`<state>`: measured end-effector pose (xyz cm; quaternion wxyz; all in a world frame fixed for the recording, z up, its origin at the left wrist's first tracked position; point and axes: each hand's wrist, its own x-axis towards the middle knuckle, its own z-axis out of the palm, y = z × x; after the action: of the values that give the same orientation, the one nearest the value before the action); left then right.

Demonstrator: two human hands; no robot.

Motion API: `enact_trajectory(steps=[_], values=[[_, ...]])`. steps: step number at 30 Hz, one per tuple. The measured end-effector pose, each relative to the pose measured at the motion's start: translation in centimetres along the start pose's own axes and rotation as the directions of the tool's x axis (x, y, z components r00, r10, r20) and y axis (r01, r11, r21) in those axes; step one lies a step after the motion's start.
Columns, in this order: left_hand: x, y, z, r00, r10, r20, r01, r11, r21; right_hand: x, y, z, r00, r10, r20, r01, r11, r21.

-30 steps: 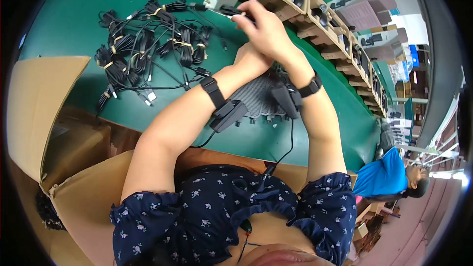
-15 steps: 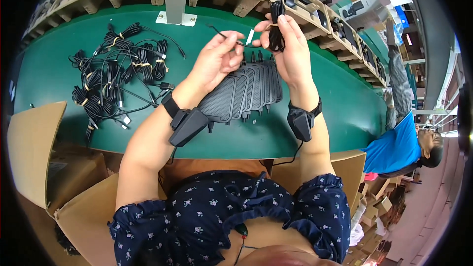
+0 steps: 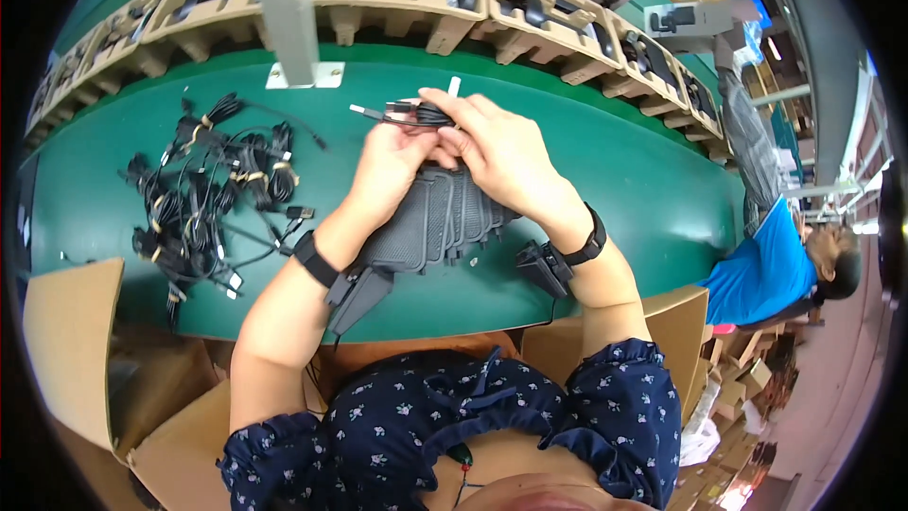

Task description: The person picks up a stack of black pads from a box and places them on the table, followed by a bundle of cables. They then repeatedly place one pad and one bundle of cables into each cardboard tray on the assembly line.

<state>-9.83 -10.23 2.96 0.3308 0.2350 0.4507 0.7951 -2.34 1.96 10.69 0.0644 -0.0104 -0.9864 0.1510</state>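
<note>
A coiled black cable (image 3: 431,114) is pinched between both hands above the table, its plug ends pointing left. My left hand (image 3: 390,163) grips the coil from below and the left, fingers closed. From the right, my right hand (image 3: 501,147) closes its fingers over the same coil and hides part of it. Just below the hands, a row of flat black panels with a mesh texture (image 3: 416,222) leans together on the green table (image 3: 643,199). Several more black cables (image 3: 203,194), tied with tan bands, lie piled to the left.
Moulded cardboard trays (image 3: 397,9) with black parts line the back, behind a metal post (image 3: 287,19). Open cardboard boxes (image 3: 71,350) stand at the near edge. A person in blue (image 3: 761,260) is at the right. A small white strip (image 3: 454,86) shows beyond my hands.
Both hands have moved left and lower with the cable, coming together. The coil has turned from upright to lying sideways, and the left hand now grips it too. The view has shifted slightly.
</note>
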Motion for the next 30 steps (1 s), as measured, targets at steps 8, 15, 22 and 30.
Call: enact_trajectory(steps=[8, 15, 22, 30], values=[[1.9, -0.4, -3.0, 0.954, 0.144, -0.263, -0.089, 0.974, 0.210, -0.1, 13.7, -6.8, 0.721, 0.248, -0.647, -0.398, 0.913, -0.093], [2.2, -1.1, -2.8, 0.974, 0.057, -0.221, 0.033, 0.923, 0.383, 0.6, 24.9, -13.8, 0.618, 0.498, -0.608, -0.754, 0.595, -0.279], [2.2, -0.9, -2.9, 0.971, 0.030, -0.236, 0.077, 0.900, 0.429, 4.1, 29.4, -12.7, 0.721, 0.612, -0.325, -0.667, 0.485, -0.566], [2.3, -1.0, -2.9, 0.965, 0.048, -0.260, 0.058, 0.921, 0.386, 5.8, 34.1, -6.4, 0.604, 0.580, -0.546, -0.700, 0.714, -0.016]])
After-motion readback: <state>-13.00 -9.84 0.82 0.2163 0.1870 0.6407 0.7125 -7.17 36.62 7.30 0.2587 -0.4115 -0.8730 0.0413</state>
